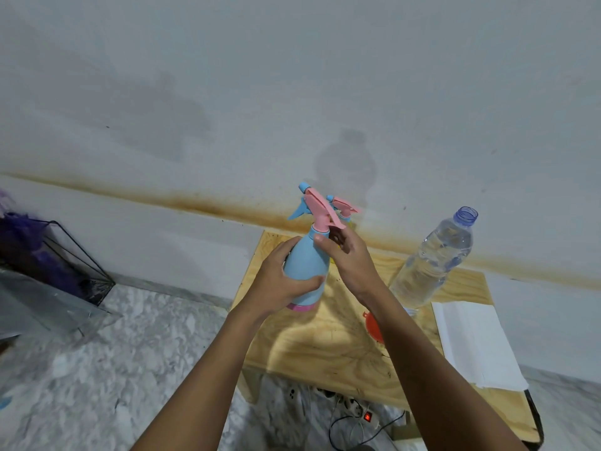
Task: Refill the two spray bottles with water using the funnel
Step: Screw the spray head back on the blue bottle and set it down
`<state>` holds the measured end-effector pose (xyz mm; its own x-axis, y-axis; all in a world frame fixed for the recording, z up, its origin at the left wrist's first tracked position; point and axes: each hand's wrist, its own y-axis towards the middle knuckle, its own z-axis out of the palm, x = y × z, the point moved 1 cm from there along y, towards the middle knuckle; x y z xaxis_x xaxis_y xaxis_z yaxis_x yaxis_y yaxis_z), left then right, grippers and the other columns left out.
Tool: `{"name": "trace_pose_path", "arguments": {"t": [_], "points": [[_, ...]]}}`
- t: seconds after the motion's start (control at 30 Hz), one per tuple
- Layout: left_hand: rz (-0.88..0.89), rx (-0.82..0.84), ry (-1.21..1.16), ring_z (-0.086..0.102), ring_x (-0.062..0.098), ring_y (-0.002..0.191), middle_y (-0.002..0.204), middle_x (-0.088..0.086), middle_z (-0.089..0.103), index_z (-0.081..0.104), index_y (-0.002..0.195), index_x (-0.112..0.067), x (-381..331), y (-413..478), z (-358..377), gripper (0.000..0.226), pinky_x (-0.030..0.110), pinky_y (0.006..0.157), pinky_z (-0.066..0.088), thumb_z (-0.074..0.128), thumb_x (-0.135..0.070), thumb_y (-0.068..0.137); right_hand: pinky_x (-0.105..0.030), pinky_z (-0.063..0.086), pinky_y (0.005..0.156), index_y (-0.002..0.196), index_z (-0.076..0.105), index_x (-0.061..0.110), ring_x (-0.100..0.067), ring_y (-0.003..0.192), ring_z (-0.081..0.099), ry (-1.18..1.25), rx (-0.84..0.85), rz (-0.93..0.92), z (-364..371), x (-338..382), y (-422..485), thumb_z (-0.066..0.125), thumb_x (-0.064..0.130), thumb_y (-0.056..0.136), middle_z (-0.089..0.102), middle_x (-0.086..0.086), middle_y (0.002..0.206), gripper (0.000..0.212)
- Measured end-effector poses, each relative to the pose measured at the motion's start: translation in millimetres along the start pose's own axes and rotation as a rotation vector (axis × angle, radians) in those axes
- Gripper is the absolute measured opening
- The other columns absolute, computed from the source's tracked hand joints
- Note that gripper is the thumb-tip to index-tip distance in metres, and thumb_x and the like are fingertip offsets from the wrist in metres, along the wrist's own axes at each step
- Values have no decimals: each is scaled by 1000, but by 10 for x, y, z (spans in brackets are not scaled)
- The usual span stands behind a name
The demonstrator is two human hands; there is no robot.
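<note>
A light blue spray bottle (305, 262) with a pink trigger head is held just above the wooden table (325, 346). My left hand (283, 281) wraps around its body. My right hand (348, 255) has thumb and fingers at the bottle's neck, just under the pink head. A second spray bottle (344, 206) stands behind it, mostly hidden; only its pink and blue head shows. The red funnel (374, 327) lies on the table, partly covered by my right forearm. A clear water bottle (432, 258), uncapped and nearly full, stands to the right.
A white folded cloth or paper (474, 343) lies on the table's right side. The white wall is right behind the table. A power strip (357, 411) with cables lies on the marble floor below. A wire rack with purple items (48, 255) stands at the left.
</note>
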<state>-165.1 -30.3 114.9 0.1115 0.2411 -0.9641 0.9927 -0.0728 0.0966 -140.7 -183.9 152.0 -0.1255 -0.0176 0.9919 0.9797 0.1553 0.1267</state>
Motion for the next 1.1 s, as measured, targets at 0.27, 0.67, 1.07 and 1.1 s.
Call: {"name": "trace_pose_path", "arguments": {"t": [0.27, 0.67, 1.07, 1.1], "points": [[16, 12, -7, 63, 11, 107, 119, -8, 62, 56, 129, -33, 9, -12, 23, 67, 38, 81, 61, 85, -34, 69, -27, 54, 87, 114, 60, 5, -7, 95, 66, 62, -189, 15, 114, -78, -64, 80, 18, 82, 68, -4, 108, 40], [12, -12, -11, 62, 12, 109, 119, -9, 62, 56, 128, -36, 39, 0, 142, 71, 38, 83, 60, 83, -43, 63, -34, 57, 82, 115, 63, 11, -17, 96, 69, 112, -161, 58, 166, -168, -155, 68, 25, 92, 70, -8, 107, 28], [-19, 7, -85, 64, 11, 108, 119, -9, 64, 56, 130, -36, 1, -3, 139, 72, 38, 81, 62, 83, -41, 64, -41, 60, 82, 112, 66, 19, -22, 94, 73, 225, -109, 127, 87, -111, -191, 65, 29, 94, 74, -3, 102, 21], [-18, 14, -86, 64, 11, 108, 119, -9, 64, 56, 130, -37, -6, 2, 129, 71, 38, 81, 61, 84, -40, 65, -37, 60, 80, 110, 67, 18, -19, 91, 73, 206, -99, 123, 63, -92, -183, 63, 26, 96, 75, -2, 99, 16]]}}
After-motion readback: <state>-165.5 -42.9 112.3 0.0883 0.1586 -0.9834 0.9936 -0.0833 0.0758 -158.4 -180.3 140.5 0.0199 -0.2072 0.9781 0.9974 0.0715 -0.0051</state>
